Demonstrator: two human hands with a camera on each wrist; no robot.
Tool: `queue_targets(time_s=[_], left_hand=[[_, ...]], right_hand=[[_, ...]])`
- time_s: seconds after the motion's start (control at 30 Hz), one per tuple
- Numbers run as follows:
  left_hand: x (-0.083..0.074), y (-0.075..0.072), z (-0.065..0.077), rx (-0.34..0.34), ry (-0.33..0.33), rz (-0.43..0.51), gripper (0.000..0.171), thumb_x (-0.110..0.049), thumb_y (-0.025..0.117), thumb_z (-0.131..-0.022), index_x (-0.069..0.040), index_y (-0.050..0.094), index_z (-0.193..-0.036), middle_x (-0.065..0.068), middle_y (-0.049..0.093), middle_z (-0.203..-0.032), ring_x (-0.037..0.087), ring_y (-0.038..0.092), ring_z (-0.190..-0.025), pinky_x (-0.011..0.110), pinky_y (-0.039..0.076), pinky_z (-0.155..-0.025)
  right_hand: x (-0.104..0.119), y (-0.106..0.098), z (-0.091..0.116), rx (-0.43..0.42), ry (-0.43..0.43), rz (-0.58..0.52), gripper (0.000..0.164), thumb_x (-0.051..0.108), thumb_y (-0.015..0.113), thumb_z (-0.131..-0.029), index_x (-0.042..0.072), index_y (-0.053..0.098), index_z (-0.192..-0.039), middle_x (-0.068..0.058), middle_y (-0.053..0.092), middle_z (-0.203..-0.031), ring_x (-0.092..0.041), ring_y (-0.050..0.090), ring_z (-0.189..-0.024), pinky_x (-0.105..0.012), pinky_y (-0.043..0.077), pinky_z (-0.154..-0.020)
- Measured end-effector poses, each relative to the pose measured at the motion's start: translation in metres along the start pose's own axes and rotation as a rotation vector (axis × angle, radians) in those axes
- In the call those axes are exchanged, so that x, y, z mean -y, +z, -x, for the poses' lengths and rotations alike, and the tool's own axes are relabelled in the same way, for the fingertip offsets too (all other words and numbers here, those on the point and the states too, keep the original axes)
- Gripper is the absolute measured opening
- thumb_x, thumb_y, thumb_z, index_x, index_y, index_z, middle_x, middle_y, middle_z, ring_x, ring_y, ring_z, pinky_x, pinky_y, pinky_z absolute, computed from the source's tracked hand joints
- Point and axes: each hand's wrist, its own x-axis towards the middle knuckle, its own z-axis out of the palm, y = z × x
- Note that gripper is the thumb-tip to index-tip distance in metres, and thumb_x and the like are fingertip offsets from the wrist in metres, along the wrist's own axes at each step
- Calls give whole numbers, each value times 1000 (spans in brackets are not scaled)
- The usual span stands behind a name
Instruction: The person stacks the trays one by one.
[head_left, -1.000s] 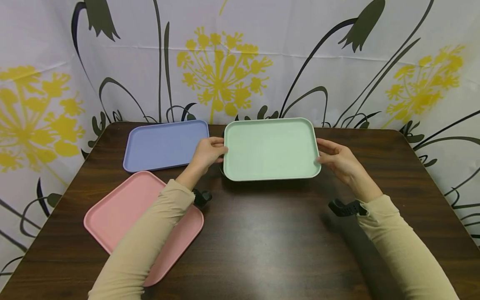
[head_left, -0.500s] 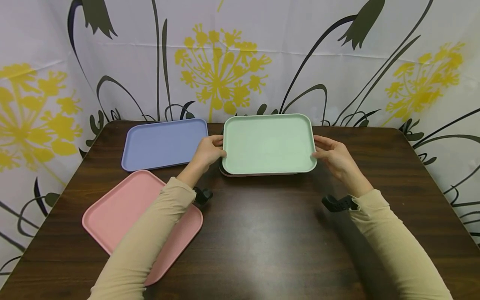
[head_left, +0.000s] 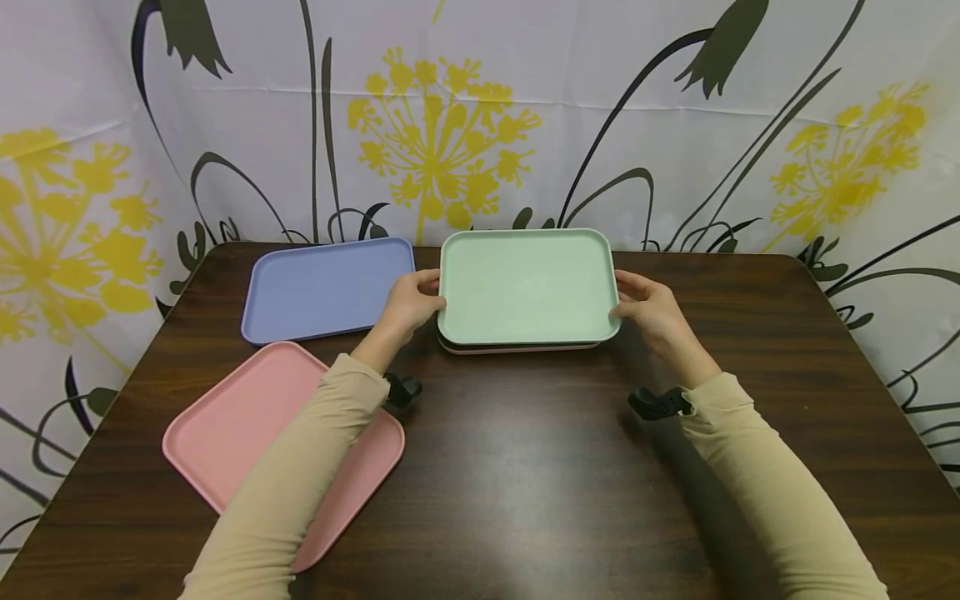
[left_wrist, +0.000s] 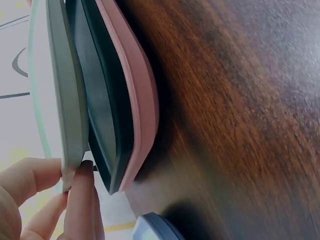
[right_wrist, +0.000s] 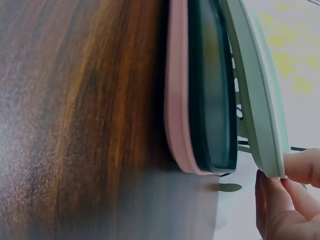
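A light green rectangular tray [head_left: 528,287] is held level at the table's far side. My left hand [head_left: 407,308] pinches its left short edge, thumb on top and fingers beneath. At the opposite short edge, my right hand [head_left: 654,320] pinches the rim the same way. Both wrist views show a gap between this tray and a dark green tray [left_wrist: 111,125] below. That dark tray sits on a pink tray [right_wrist: 176,90] resting on the table. From the head view the lower two are mostly covered, only their front edges showing.
To the left of the stack lies a blue tray [head_left: 326,292]. Nearer the front left, a larger pink tray [head_left: 255,408] lies at an angle beneath my left forearm. The dark wooden table [head_left: 510,467] meets a flower-printed cloth [head_left: 577,125] at the back.
The light green tray has moved left and slightly away from me, coming over the lower trays, whose edges now show beneath. Both hands keep their pinch; the right hand has moved left with it.
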Motion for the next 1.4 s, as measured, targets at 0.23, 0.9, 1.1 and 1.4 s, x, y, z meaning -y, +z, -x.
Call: queue_targets(time_s=[0.23, 0.9, 1.1, 1.4], left_hand=[[3, -1, -2, 3, -9, 40, 63, 10, 51, -82, -3, 43, -143, 20, 53, -136, 25, 60, -103, 30, 59, -81], [9, -1, -5, 4, -46, 45, 60, 11, 53, -82, 3, 44, -140, 22, 54, -136, 28, 59, -108, 40, 54, -95], [9, -1, -6, 7, -56, 45, 58, 11, 53, -83, 3, 44, -140, 22, 54, -136, 28, 59, -109, 39, 55, -95], [8, -3, -6, 6, -89, 10, 56, 8, 53, -85, 2, 45, -140, 21, 55, -135, 28, 59, -110, 35, 56, -93]], right_hand=[[-6, 3, -5, -31, -4, 72, 71, -21, 49, -78, -7, 31, -145, -28, 37, -147, -35, 38, -136, -2, 45, -71], [-18, 6, -17, -59, 45, 153, 66, -16, 52, -79, -5, 39, -143, -26, 46, -141, -28, 46, -129, -1, 45, -70], [-18, 7, -18, -53, 39, 131, 64, -16, 53, -81, -6, 38, -142, -28, 44, -143, -30, 44, -132, -3, 46, -73], [-17, 8, -21, -54, 56, 131, 65, -18, 52, -79, -6, 38, -142, -28, 45, -142, -31, 45, -131, -1, 44, -72]])
